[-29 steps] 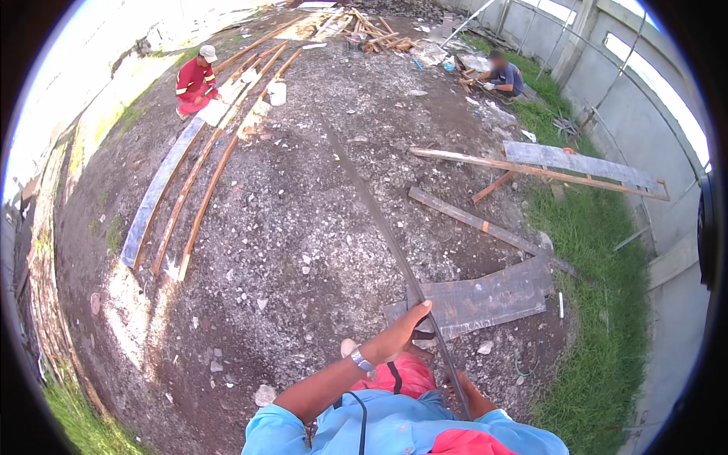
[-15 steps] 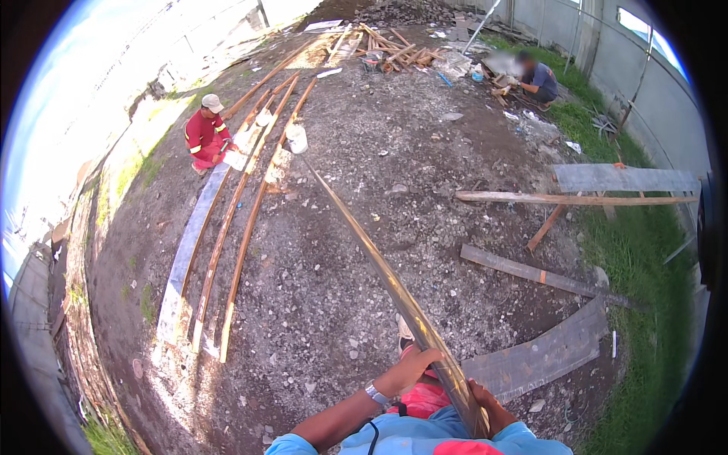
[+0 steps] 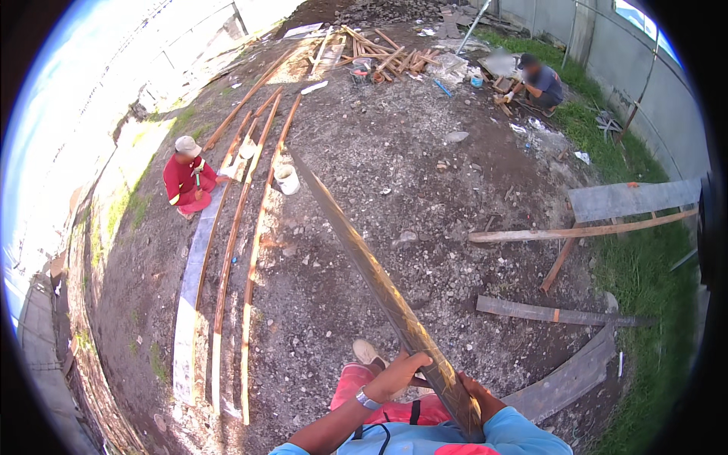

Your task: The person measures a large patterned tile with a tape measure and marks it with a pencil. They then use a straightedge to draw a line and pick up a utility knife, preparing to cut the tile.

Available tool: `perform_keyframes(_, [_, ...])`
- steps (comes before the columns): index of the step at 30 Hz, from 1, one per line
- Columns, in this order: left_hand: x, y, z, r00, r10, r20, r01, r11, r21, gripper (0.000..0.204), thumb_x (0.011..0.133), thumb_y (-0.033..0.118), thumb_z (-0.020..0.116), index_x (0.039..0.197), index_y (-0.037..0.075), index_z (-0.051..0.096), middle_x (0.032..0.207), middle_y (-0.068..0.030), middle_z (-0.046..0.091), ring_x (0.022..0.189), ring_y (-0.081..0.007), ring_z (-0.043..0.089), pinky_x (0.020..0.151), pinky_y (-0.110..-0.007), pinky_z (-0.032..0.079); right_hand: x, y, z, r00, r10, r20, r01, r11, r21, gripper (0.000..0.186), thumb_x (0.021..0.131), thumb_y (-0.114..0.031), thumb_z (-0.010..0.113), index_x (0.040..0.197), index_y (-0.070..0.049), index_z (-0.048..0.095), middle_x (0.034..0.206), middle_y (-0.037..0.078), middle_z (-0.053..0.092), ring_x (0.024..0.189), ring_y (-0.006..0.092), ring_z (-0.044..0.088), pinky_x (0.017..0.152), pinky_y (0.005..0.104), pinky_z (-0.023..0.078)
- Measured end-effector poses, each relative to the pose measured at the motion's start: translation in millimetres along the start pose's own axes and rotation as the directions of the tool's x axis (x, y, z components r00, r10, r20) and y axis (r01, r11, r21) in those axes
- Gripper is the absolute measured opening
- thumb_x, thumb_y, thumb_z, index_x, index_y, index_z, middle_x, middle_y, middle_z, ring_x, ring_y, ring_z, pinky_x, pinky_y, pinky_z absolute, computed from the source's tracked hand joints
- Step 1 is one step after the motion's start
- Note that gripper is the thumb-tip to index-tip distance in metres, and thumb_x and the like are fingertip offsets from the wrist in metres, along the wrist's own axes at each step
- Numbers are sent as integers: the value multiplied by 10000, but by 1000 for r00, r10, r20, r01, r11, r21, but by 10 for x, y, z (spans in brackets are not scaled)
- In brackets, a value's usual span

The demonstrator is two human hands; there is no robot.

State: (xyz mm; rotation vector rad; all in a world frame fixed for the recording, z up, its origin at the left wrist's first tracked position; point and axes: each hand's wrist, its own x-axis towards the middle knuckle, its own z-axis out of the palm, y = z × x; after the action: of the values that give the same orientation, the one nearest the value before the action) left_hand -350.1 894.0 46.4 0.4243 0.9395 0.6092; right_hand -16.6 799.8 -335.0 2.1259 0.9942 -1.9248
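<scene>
A long, dark plank [image 3: 371, 284] with yellowish streaks along its face slants from my body up and to the left over the gravel. My left hand [image 3: 400, 374], with a metal watch on the wrist, grips its left edge close to my waist. On the opposite edge, my right hand [image 3: 479, 396] is closed round the plank, its fingers partly hidden by the wood. The plank's far end is near a white bucket [image 3: 287, 180] on the ground.
Three long timbers lie on the left, one beside a grey metal strip [image 3: 192, 296]. A person in red [image 3: 186, 180] crouches there with a tool. Ahead is a wood pile [image 3: 390, 57]; another person [image 3: 540, 82] squats right of it. Boards [image 3: 569, 311] and a raised beam [image 3: 531, 236] lie right.
I have moved forward, with one shoe now showing fully. The plank stays in both hands and looks steeper and closer. The person in red has raised the tool.
</scene>
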Motion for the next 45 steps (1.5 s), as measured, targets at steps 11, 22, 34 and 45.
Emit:
perform_keyframes(11, [451, 2556, -1820, 998, 8, 69, 1, 991, -130, 380, 1015, 159, 594, 1359, -1, 579, 1284, -122, 683, 1143, -253, 709, 939, -484, 630, 337, -3517, -167, 942, 97, -322, -175, 959, -223, 935, 1043, -760, 268, 1454, -4, 632, 1536, 276, 557, 1506, 410, 464, 1239, 497, 339])
perform_keyframes(22, [1433, 4772, -3041, 997, 24, 71, -6, 970, -242, 345, 1010, 84, 617, 1345, 5, 589, 1282, -81, 686, 1170, -212, 681, 1037, -442, 563, 1460, -5822, -878, 892, -369, -261, 9, 593, -805, 659, 1158, -495, 190, 1573, -52, 448, 1199, 319, 722, 1140, 470, 708, 965, 565, 564])
perform_keyframes(34, [3073, 6506, -4009, 997, -16, 72, 36, 957, -288, 323, 1005, 157, 705, 1293, 35, 624, 1230, -35, 672, 1177, -196, 649, 1027, -456, 542, 1275, -8470, -2619, 629, -379, -679, 116, 909, -401, 757, 1147, -570, 214, 1345, 34, 625, 1153, 395, 681, 1169, 568, 624, 972, 608, 497])
perform_keyframes(45, [4170, 6496, -7341, 974, 220, -52, -70, 512, 856, 706, 956, 352, 735, 1492, -49, 509, 1324, -227, 695, 1144, -281, 695, 988, -381, 540, 2214, -9835, 451, 401, -113, -909, 280, 960, 4, 326, 1025, -353, 611, 1170, -75, 697, 1146, 215, 698, 1050, 445, 693, 890, 589, 529])
